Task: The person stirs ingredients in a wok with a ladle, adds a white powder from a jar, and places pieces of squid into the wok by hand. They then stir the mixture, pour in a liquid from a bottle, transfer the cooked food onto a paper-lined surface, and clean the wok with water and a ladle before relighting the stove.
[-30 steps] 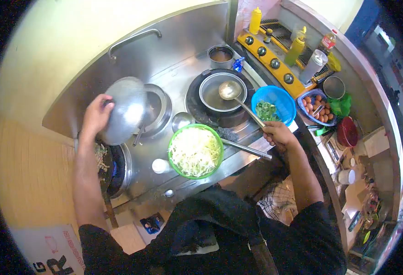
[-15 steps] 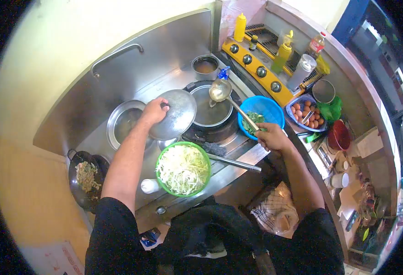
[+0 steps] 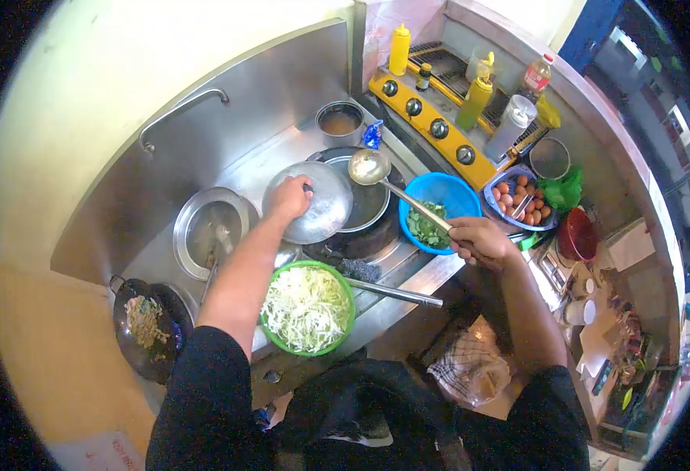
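My left hand (image 3: 291,198) grips the dark knob of a round metal lid (image 3: 323,216). The lid is tilted and overlaps the left part of a pot (image 3: 378,202) set on a round burner. Closed around the long handle of a metal ladle (image 3: 370,166) is my right hand (image 3: 482,242). The ladle's bowl hangs over the pot's far right side. Under the handle stands a blue bowl (image 3: 461,188) with chopped green leaves (image 3: 430,226). Shredded cabbage (image 3: 307,306) fills a green-rimmed bowl (image 3: 350,330) in front of the lid.
At left are a metal pot (image 3: 180,243) and a dark wok (image 3: 129,345) holding cooked food. A small pot of brown liquid (image 3: 340,122) sits behind the burner. Squeeze bottles (image 3: 474,106) line a yellow-fronted stove (image 3: 427,125). Eggs (image 3: 521,200) fill a basket at right.
The lid in my left hand has moved right, covering more of the pot. My right hand still holds the ladle over the pot. The whole view has shifted slightly.
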`<state>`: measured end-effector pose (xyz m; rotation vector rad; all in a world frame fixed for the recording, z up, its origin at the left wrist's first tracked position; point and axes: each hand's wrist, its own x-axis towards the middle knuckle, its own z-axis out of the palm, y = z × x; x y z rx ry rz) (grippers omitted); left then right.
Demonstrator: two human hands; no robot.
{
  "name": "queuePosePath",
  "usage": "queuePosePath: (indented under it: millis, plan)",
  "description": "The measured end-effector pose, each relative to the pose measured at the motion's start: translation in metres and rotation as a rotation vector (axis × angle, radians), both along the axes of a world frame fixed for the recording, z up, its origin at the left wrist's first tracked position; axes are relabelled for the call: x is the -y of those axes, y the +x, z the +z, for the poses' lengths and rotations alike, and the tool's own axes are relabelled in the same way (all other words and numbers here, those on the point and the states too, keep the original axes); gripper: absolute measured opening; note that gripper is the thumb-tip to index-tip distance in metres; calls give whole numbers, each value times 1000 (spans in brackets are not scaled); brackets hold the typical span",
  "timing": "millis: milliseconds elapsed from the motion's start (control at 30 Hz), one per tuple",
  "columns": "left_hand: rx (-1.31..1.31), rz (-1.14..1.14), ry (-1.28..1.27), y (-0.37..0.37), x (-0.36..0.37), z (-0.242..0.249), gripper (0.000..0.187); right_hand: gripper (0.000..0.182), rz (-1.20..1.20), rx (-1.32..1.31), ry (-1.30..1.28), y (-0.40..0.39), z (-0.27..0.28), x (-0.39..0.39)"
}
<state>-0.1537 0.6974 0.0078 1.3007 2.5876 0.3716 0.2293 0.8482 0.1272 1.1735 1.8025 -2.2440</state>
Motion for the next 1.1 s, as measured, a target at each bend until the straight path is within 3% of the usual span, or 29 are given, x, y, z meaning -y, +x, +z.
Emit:
queuePosePath:
  millis: [367,433,533,600,667,700,733,767,800,867,933,967,1033,1067,1100]
  plan:
    - [1,-64,255,40,-90,-57,30,34,71,40,62,19,72,15]
    - [87,-16,230,47,-86,-38,30,37,-29,87,178,16,83,31]
    - [105,15,102,32,-60,-29,36,42,60,115,235,7,97,53]
    - [81,-130,-267,28,0,28,27,47,139,73,279,-3,104,71]
    - [108,-169,-191,26,72,67,40,52,206,6,275,-15,104,92]
    - [223,-201,-57,28,112,78,47,54,218,-20,249,-22,104,103]
    - [428,-235,105,51,171,123,52,56,266,-58,228,-29,98,109]
    - [690,-260,251,64,216,117,55,56,303,-70,230,-39,94,122]
    - [660,-445,416,96,269,146,55,56,330,-98,202,-46,92,135]
    - [849,-542,316,158,361,170,57,55,365,-127,160,-69,94,177]
    - [1160,-672,350,206,433,139,53,54,449,-160,65,-98,80,218]
    - [1207,-632,478,224,462,114,55,54,471,-163,41,-112,71,241]
    - [952,-393,606,253,528,73,60,52,496,-146,-5,-137,57,297]
    - [950,-389,611,264,559,70,60,52,478,-153,-70,-150,47,327]
    - [990,-171,619,275,588,68,63,51,457,-157,-137,-161,35,357]
